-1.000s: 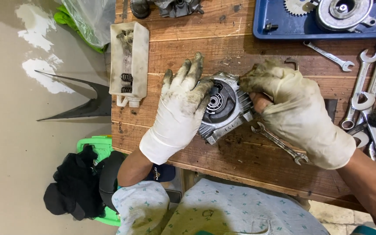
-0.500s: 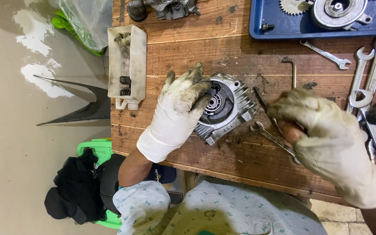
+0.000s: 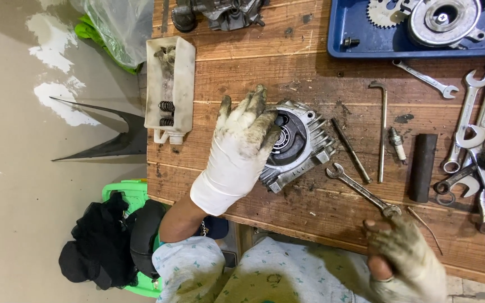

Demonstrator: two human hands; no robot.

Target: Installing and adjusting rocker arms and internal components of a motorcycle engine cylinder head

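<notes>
On the wooden bench [image 3: 287, 62], a little left of its middle, lies a finned aluminium engine cover [image 3: 298, 148], flat, with its dark round bearing recess facing up. Resting across its 9 o'clock side is the left hand [image 3: 241, 147], in a grimy white glove, fingers spread and pressing down on the casting rather than gripping it. At 4 o'clock from the cover, at the near edge of the bench, the right hand [image 3: 405, 261] in a dirty glove hangs loosely curled and holds nothing; its fingertips are just beside the ring end of a combination spanner [image 3: 362, 189], which runs diagonally back toward the cover. At 3 o'clock from the cover lie a thin dark rod [image 3: 351, 150], a bent hex key [image 3: 381, 129], a spark plug [image 3: 397, 144] and a black cylindrical tube [image 3: 423, 167], each apart from the next. Farther out at 3 o'clock a cluster of spanners [image 3: 478, 146] overlaps at the bench's right edge. At 1 o'clock a blue tray [image 3: 341, 33] holds a toothed sprocket [image 3: 385, 11] and a round metal housing [image 3: 442, 19]. At 10 o'clock sits a soiled white plastic container [image 3: 169, 90] with springs in it, and at 11 o'clock a dark engine part [image 3: 214, 12]. Off the bench at 8 o'clock, a green stool [image 3: 127, 193] carries black cloth [image 3: 94, 247].
</notes>
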